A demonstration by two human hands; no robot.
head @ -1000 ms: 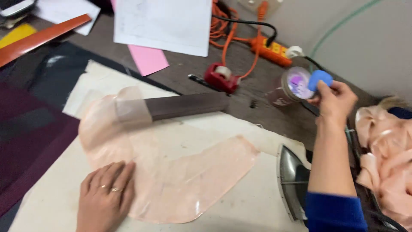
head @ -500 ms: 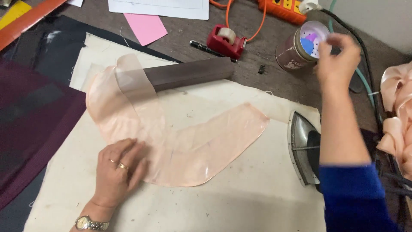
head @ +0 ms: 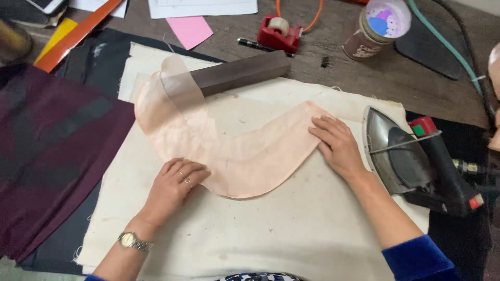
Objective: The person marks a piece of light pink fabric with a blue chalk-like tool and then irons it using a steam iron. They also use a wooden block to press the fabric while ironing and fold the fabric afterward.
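Head view: my two hands flat on peach fabric.
Left hand: grip open, pressing near edge.
Right hand: grip open, holding nothing.
Iron: right.

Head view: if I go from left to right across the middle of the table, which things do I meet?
Dark purple fabric → left hand → sheer peach fabric piece → right hand → iron, lying on its side.

Right hand left the jar, now flat on fabric
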